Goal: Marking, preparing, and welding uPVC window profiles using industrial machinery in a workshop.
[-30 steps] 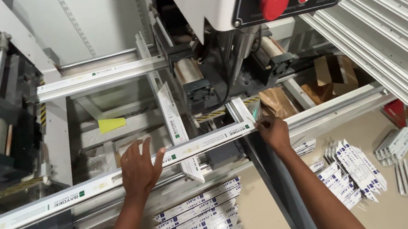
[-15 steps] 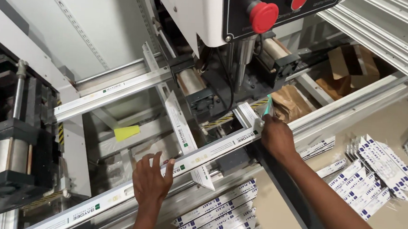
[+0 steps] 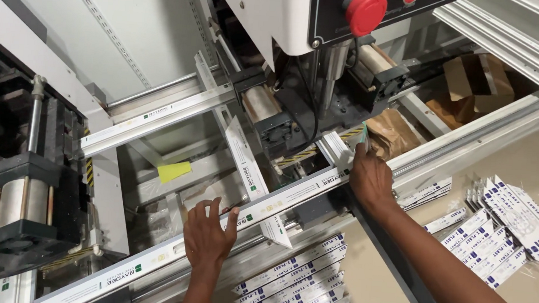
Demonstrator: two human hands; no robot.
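The left hand (image 3: 208, 237) lies spread and flat, its grip pressing on the long white profile bar (image 3: 278, 203) that runs up to the right from it. At the bar's far end, under the machine's red button (image 3: 366, 13), the right hand (image 3: 371, 177) pinches a small green tool (image 3: 364, 134).

Open floor (image 3: 394, 274) lies between the profile stacks (image 3: 298, 286) and the cut pieces (image 3: 510, 231). Above the long profile (image 3: 213, 233), the machine head (image 3: 304, 21), its spindle (image 3: 332, 67), the clamp block (image 3: 272, 117) and the crossing profile (image 3: 246, 166) crowd the passage; a gap remains near the yellow tag (image 3: 173, 171).
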